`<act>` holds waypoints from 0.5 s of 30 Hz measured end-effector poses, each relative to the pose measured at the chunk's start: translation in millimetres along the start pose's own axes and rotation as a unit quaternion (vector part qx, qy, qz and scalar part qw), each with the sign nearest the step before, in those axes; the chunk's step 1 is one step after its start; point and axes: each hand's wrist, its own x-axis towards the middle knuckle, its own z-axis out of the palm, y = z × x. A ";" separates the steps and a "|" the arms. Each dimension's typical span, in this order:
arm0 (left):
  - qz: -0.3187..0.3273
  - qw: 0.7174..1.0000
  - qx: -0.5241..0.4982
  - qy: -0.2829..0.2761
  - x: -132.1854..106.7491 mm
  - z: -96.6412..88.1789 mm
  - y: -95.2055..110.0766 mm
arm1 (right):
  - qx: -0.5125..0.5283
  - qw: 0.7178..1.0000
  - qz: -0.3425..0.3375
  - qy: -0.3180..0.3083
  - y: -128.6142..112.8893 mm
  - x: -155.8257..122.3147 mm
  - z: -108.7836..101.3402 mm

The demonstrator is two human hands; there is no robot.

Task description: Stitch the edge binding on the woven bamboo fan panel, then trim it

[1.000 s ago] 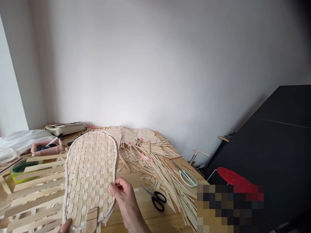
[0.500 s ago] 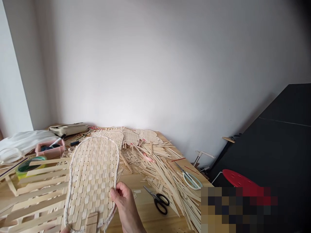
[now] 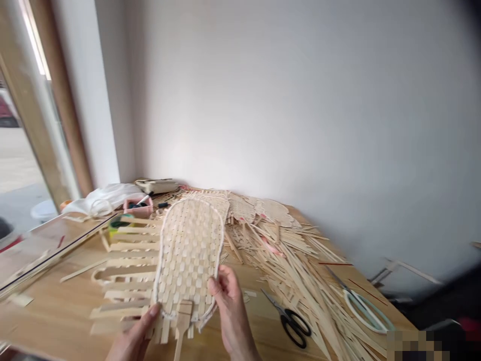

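Wooden desk (image 3: 48, 321) carries a woven strip sole (image 3: 188, 255), judged light and semi-stiff; fingers of the left hand (image 3: 133, 338) and right hand (image 3: 229, 306) pinch its corded rim, the sound hold point.

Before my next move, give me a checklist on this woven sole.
Left hand on the woven wooden sole: ok, holding its lower edge.
Right hand: ok, gripping the sole's side.
White cord edging: ok, runs along both long sides.
Strip ends: not ok, they stick out past the cord at the lower end.
Black-handled scissors: ok, lying apart from both hands.
Tightness of the weave: cannot tell, the view is slightly blurred.
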 end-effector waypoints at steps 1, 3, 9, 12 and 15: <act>-0.004 0.998 -0.060 -0.019 -1.5 4.5 2.0 | 0.011 1.000 0.012 0.013 -0.1 -0.9 -0.1; 0.005 0.987 -0.150 -0.057 -2.6 10.3 4.0 | 0.014 0.998 0.034 0.041 -1.8 -2.2 -0.7; 0.030 0.972 -0.203 -0.111 -5.0 8.7 8.0 | 0.007 0.996 0.092 -0.007 -13.9 3.5 -9.4; 0.026 0.970 -0.214 -0.115 -6.0 7.0 10.3 | 0.010 0.991 0.117 -0.060 -18.8 11.1 -14.4; 0.030 0.968 -0.222 -0.113 -5.8 6.0 9.6 | 0.028 0.985 0.135 -0.100 -20.1 16.4 -17.4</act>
